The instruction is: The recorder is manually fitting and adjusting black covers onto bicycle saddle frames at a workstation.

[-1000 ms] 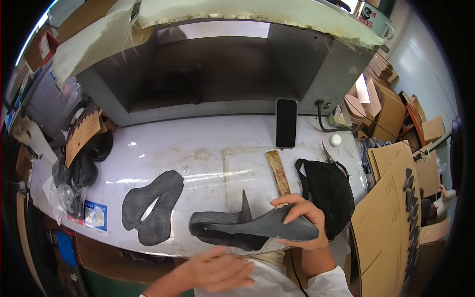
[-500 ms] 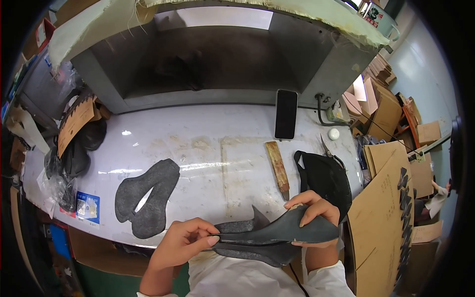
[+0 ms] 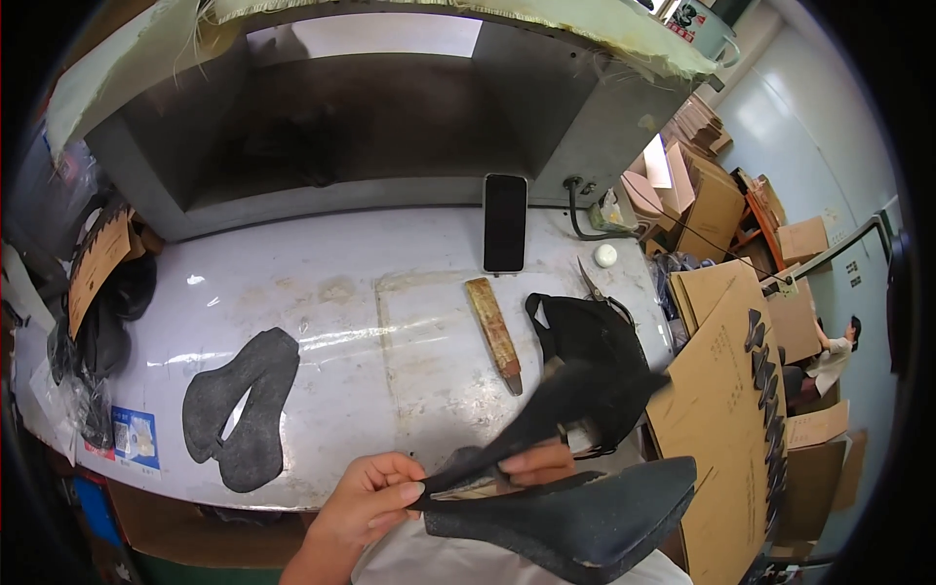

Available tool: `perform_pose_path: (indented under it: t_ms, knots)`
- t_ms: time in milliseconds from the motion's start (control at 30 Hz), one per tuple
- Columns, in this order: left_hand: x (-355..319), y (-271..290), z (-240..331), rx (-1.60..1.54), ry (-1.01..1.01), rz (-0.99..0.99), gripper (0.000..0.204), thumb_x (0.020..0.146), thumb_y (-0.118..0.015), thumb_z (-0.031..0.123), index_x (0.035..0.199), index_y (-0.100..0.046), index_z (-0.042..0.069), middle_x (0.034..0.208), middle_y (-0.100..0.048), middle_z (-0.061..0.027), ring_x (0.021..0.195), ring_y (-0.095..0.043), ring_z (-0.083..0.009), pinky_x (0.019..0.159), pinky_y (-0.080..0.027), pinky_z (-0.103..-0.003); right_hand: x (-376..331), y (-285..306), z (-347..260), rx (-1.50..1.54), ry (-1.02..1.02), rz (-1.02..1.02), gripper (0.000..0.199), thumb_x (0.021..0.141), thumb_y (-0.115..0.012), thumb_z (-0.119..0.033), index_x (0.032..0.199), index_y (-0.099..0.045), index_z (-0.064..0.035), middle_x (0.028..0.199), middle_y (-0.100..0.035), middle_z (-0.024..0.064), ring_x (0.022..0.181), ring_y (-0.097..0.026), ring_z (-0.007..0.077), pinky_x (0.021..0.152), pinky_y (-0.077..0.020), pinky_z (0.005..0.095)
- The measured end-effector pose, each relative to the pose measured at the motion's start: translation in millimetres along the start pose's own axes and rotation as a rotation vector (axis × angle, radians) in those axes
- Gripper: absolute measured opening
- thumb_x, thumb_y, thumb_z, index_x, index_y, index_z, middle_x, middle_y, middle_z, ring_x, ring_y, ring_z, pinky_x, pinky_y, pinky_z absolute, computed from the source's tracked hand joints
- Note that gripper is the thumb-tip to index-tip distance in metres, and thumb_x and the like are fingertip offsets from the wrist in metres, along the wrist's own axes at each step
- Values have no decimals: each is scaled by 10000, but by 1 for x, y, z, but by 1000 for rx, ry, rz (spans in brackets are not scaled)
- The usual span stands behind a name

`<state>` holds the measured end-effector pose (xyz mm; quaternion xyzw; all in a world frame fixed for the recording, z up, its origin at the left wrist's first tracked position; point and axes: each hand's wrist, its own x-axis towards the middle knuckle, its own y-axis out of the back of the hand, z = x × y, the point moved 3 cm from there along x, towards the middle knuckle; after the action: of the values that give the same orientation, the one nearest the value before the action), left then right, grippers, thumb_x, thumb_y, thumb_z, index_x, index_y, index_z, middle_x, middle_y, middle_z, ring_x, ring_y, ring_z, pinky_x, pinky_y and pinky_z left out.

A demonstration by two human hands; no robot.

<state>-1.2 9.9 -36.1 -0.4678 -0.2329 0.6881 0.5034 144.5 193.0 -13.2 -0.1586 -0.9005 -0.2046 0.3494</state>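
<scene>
Panel [image 3: 570, 522], dk grey, smooth, curved, tip in L hand [image 3: 363, 499]

A lane of tabletop [image 3: 336, 390] runs between the flat dark cutout [image 3: 263, 448] and the wooden-handled tool [image 3: 494, 331], back to the grey metal housing [image 3: 585, 146], whose front gapes. To the right, the black cloth item [image 3: 590, 336] blocks passage, with scissors [image 3: 589, 280] and phone [image 3: 504, 224] farther back and cardboard [image 3: 707, 400] beyond. Bagged dark pieces [image 3: 102, 346] obstruct the left end; the dark split piece [image 3: 585, 512] spans the front beside the hands [image 3: 369, 502].
</scene>
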Motion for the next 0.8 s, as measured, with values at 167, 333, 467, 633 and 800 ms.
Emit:
perform_pose_path:
  t_ms: [167,333,467,633,800]
  knots:
    - [-4,-6,6,-118,-74,-19,117,904,-594,-11,1011,-589,-59,804,-681,-204,383,-358,-4,363,-261,-152,3,-7,-30,164,10,90,296,958,-572,-238,1130,-569,3,1221,-587,269,1164,-554,446,982,-403,549]
    - [2,-24,-5,-116,-14,-86,134,924,-602,11,1050,-598,-33,838,-688,-150,421,-386,-14,398,-286,-148,-43,-19,-15,339,-570,340,239,922,-614,-168,1069,-612,22,1169,-600,241,1137,-564,377,980,-415,491]
    - [8,-25,-8,-94,7,-84,141,936,-596,26,1065,-592,-28,833,-687,-140,424,-387,-11,402,-288,-153,-11,-21,14,-34,167,103,317,798,-724,13,1091,-604,38,1113,-610,192,915,-646,321,795,-527,422]
    - [5,-26,-9,-44,-9,-45,137,939,-598,42,1061,-590,-20,814,-686,-128,423,-392,-12,396,-288,-164,-16,-24,-4,258,-115,-118,368,837,-696,7,1178,-565,48,1154,-610,199,1031,-634,355,829,-521,449]
    - [-4,-31,-4,37,-110,38,142,928,-622,63,1045,-596,-12,802,-686,-121,432,-426,-31,397,-303,-180,-61,-43,-3,890,-1389,-83,419,832,-677,27,1232,-550,35,1241,-567,236,1082,-621,376,947,-484,505]
